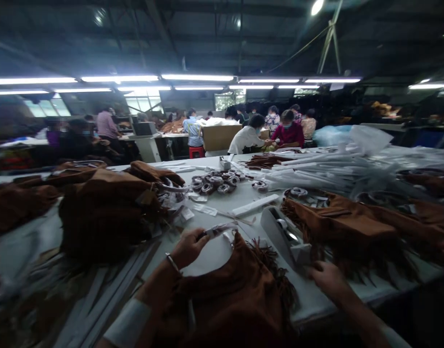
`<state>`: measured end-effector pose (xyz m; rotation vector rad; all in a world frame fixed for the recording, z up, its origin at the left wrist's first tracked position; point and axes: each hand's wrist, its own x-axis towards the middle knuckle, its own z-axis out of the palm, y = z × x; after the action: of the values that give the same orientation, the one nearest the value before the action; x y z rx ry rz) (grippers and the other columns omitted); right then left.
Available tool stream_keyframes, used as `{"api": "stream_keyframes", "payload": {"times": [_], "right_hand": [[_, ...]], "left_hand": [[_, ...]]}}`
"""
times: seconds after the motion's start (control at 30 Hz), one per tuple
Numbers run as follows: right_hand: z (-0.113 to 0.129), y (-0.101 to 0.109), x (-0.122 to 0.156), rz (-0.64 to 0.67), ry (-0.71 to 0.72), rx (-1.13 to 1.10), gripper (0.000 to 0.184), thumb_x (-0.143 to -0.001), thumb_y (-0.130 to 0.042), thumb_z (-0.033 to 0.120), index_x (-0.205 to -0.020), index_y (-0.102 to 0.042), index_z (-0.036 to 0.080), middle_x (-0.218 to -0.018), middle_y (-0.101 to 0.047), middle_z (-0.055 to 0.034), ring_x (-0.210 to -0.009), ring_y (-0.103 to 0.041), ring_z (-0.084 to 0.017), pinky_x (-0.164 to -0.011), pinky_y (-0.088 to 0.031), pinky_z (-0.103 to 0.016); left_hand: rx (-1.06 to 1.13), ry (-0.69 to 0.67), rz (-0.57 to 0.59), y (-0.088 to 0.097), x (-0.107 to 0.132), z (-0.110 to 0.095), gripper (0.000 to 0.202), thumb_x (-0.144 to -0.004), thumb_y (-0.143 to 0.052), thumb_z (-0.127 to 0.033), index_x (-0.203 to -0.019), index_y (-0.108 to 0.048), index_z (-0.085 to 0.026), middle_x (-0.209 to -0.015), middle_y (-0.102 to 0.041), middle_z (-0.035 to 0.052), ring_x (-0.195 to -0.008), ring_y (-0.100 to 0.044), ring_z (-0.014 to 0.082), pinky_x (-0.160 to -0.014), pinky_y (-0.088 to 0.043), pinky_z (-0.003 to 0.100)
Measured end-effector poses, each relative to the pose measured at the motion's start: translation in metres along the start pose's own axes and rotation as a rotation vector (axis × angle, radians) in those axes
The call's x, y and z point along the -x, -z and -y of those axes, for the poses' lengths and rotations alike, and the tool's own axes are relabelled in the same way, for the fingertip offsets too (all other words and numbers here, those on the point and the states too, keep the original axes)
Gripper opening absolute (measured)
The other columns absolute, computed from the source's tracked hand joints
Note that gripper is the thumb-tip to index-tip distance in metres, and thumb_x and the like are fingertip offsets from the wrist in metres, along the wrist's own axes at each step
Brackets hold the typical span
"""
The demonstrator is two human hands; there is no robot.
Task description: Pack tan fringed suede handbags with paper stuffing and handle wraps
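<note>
A brown fringed bag lies at the table's near edge, right in front of me. My left hand is closed around the bag's handle, which looks wrapped in thin clear plastic. To the right stands a grey tape dispenser with a roll in it. Beside its near end is my right hand, fingers curled and pressed together. Whatever may be in those fingers is too small and blurred to make out.
Brown bags are heaped at the left and right. Behind are several wrapped coils, long white wrapped strips and a flat white strip. Co-workers work beyond the table.
</note>
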<state>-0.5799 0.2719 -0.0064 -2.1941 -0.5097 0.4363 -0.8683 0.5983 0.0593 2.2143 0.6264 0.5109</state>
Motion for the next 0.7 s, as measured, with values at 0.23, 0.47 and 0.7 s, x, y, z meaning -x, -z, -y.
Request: {"api": "stream_keyframes", "payload": {"times": [0.23,0.47,0.7], "right_hand": [[0.105,-0.053,0.067,0.377,0.277,-0.374,0.042,-0.069,-0.073,0.056,-0.085,-0.076,0.018,-0.079,-0.073,-0.008,-0.073,-0.064,-0.022,-0.066,-0.052,-0.031],[0.192,-0.14,0.089,0.408,0.294,-0.59,0.037,-0.073,-0.073,0.052,-0.073,-0.069,0.015,-0.06,-0.06,-0.001,-0.054,-0.048,-0.012,-0.049,-0.037,-0.025],[0.184,-0.163,0.088,0.374,0.13,-0.687,0.047,-0.06,-0.08,0.059,-0.065,-0.062,0.015,-0.05,-0.051,0.0038,-0.043,-0.038,-0.007,-0.042,-0.027,-0.022]], "left_hand": [[-0.131,-0.087,-0.116,-0.01,0.029,-0.029,0.026,-0.092,-0.054,-0.034,-0.076,-0.061,-0.015,-0.076,-0.057,0.0022,-0.074,-0.049,0.0149,-0.07,-0.038,0.027],[-0.191,-0.179,-0.219,-0.016,0.05,-0.043,0.016,-0.09,-0.057,-0.029,-0.083,-0.064,-0.017,-0.09,-0.066,0.0093,-0.094,-0.057,0.0219,-0.088,-0.041,0.033],[-0.143,-0.113,-0.263,-0.019,0.055,-0.043,0.02,-0.091,-0.055,-0.028,-0.076,-0.061,-0.017,-0.081,-0.063,0.0062,-0.084,-0.056,0.0189,-0.078,-0.042,0.03]]}}
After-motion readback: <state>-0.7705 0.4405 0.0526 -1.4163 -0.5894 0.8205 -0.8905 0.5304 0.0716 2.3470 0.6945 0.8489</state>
